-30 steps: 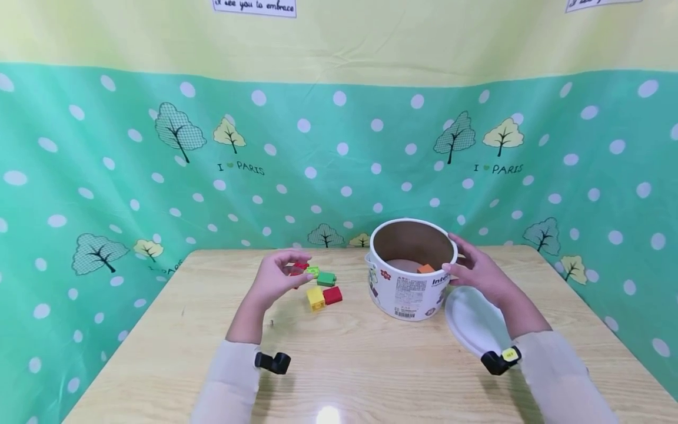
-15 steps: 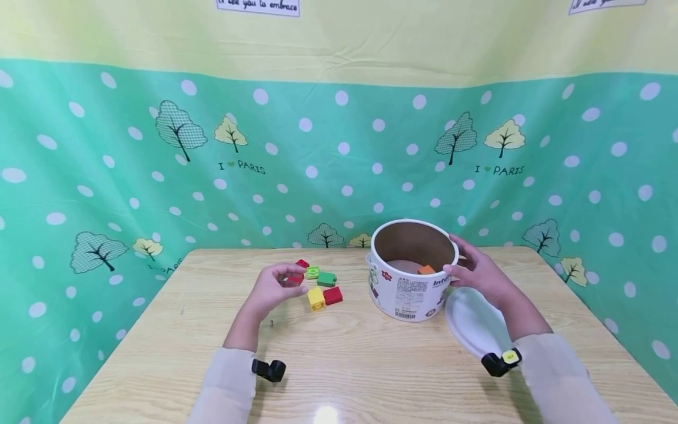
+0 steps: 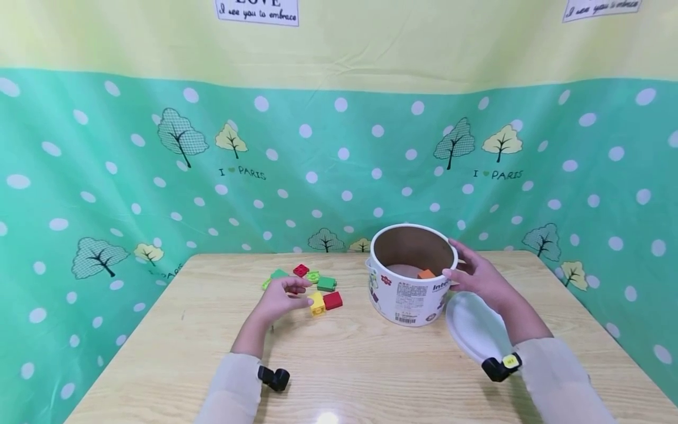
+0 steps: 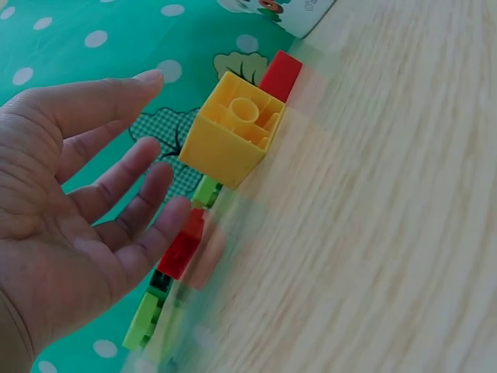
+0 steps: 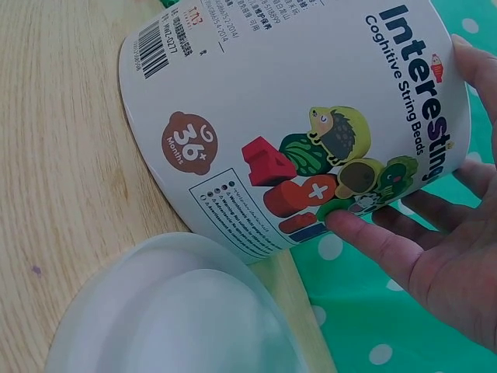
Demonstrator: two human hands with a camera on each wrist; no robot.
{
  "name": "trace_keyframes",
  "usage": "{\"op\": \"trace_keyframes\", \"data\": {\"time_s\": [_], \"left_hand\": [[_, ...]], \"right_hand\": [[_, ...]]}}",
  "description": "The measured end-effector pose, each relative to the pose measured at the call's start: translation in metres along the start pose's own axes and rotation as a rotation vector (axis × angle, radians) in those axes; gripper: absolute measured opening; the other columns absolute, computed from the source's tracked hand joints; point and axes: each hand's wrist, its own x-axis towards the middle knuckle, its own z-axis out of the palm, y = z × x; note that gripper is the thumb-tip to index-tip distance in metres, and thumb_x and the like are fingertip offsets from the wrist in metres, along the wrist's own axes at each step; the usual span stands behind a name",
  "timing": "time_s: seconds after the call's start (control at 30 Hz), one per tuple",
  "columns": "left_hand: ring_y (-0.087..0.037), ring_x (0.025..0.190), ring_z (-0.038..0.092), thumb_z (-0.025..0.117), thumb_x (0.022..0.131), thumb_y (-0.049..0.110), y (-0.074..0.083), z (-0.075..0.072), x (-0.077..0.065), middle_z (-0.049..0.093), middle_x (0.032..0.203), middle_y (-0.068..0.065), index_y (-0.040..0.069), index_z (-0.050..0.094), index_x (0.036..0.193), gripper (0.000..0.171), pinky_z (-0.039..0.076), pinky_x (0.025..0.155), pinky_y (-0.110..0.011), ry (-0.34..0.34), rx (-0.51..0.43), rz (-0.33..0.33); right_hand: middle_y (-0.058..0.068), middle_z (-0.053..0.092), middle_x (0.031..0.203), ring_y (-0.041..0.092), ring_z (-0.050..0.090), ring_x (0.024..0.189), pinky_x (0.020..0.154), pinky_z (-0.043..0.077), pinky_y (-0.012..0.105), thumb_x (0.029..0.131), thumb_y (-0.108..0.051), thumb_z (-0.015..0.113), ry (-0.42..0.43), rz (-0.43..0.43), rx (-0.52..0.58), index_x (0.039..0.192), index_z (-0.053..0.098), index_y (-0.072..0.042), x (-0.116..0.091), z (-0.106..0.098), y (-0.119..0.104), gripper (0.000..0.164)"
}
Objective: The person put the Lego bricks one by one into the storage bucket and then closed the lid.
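My left hand hovers beside a yellow toy brick, fingers loosely spread and holding nothing. In the left wrist view the yellow brick's hollow underside faces the camera, a small gap from the thumb. A red brick touches it on the right. Behind lie a green brick, a light green one and a red one; the hand partly covers others. My right hand holds the side of a white bucket, thumb near the rim, fingers round the wall. An orange brick shows inside the bucket.
A whitish round lid lies on the wooden table right of the bucket, under the right forearm. A green dotted curtain hangs behind the table and at both sides. Another green brick lies at the far left of the pile.
My left hand has come slightly nearer to me and closer to the yellow brick, uncovering green bricks behind it. My right hand stays on the bucket. The head view has tilted up a little.
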Motion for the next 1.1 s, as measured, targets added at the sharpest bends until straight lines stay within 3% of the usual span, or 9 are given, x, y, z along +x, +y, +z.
{"op": "trace_keyframes", "data": {"time_s": [0.27, 0.57, 1.1], "left_hand": [[-0.028, 0.11, 0.06, 0.084, 0.075, 0.009, -0.0022, 0.0018, 0.0014, 0.064, 0.118, -0.014, 0.006, 0.069, 0.117, 0.044, 0.052, 0.091, -0.041, -0.037, 0.021, 0.003], [-0.033, 0.113, 0.06, 0.086, 0.071, 0.007, -0.0043, 0.0028, 0.0034, 0.061, 0.126, -0.011, 0.007, 0.066, 0.123, 0.056, 0.055, 0.089, -0.038, -0.167, 0.066, 0.046], [-0.02, 0.094, 0.059, 0.083, 0.072, -0.001, -0.004, 0.0064, 0.0019, 0.062, 0.116, -0.004, 0.013, 0.07, 0.119, 0.051, 0.055, 0.08, -0.032, -0.165, 0.21, 0.025]], "right_hand": [[0.022, 0.019, 0.158, 0.049, 0.031, 0.136, 0.09, 0.051, 0.054, 0.09, -0.037, 0.07, -0.006, -0.005, -0.005, 0.158, 0.01, -0.025, -0.0017, 0.0008, -0.0034, 0.091], [0.022, 0.019, 0.157, 0.049, 0.032, 0.135, 0.089, 0.052, 0.054, 0.091, -0.035, 0.069, -0.009, -0.016, 0.004, 0.158, 0.011, -0.025, -0.0002, -0.0006, -0.0011, 0.09], [0.022, 0.02, 0.157, 0.048, 0.032, 0.136, 0.091, 0.05, 0.056, 0.091, -0.035, 0.07, -0.003, -0.015, 0.015, 0.158, 0.011, -0.028, -0.0019, 0.0, -0.0012, 0.089]]}}
